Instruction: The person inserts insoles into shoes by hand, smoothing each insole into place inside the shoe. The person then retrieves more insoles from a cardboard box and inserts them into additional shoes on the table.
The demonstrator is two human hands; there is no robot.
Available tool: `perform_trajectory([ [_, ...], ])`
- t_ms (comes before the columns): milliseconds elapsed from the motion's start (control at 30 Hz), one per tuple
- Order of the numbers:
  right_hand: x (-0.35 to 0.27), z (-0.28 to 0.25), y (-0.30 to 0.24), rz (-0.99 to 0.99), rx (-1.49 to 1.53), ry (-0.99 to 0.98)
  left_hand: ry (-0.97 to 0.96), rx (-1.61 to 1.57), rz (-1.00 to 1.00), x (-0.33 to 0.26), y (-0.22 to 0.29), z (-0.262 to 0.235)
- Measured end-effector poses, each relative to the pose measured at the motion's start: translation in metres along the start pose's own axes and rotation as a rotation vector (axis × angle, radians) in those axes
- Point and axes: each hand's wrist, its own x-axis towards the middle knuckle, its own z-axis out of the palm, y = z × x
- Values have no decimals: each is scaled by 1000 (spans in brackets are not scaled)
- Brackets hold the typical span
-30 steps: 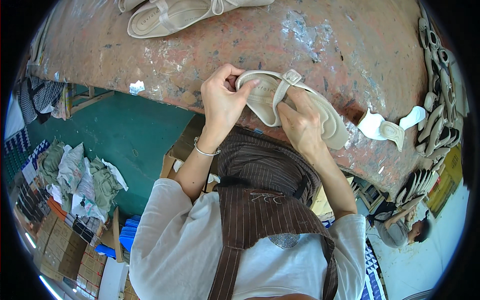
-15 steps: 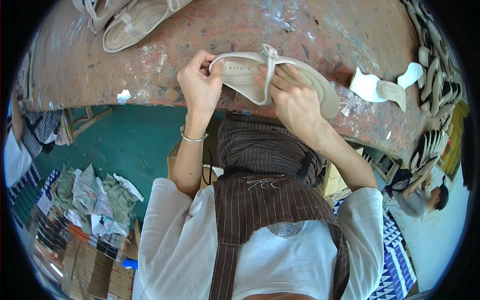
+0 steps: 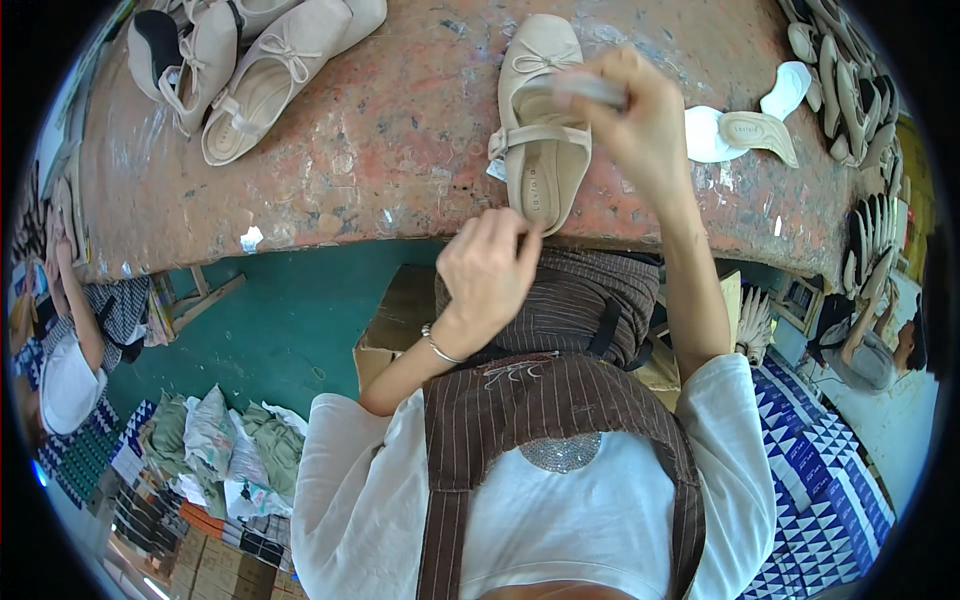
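A beige ballet-style shoe [image 3: 541, 185] with a bow and a strap across it rests on the worn table, toe pointing away from me. Its heel is at the near edge, where my left hand [image 3: 490, 265] is closed, thumb and fingers pinching the heel rim. Above the shoe's opening, to its right, is my right hand [image 3: 640, 115], blurred by motion. Its curled fingers hold a pale, flattish thing [image 3: 592, 90] too smeared to name. A beige insole piece [image 3: 760, 135] lies right of the shoe, beside white cut pieces [image 3: 712, 138].
Several beige shoes [image 3: 270, 90] stand at the table's far left. More shoes and parts [image 3: 860, 90] crowd its right end. The red, paint-worn table [image 3: 380, 150] ends just before my apron. Other people are at the far left and far right, with crumpled cloths [image 3: 225, 450] at lower left.
The shoe has turned from lying sideways in both hands to toe-away on the table. My right hand has left its inside and risen, now with a pale thing in it. My left hand stays at the heel.
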Motion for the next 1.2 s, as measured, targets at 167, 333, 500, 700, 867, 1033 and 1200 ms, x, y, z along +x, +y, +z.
perform_trajectory([
  [167,-74,43,14,-230,-310,-95,-208,141,287,-1,16,20],
  [333,-10,77,46,-380,-564,144,-226,197,286,-4,7,49],
  [500,-27,74,40,-344,-478,240,-218,193,271,-5,3,50],
  [700,-1,71,44,-161,-475,83,-251,246,294,-4,7,49],
  [867,-45,85,35,-310,-607,150,-230,74,209,-11,8,47],
  [1033,11,76,43,-149,-811,2,-194,171,295,6,9,45],
  [1200,23,80,43,-91,-890,-145,-156,311,277,3,8,48],
])
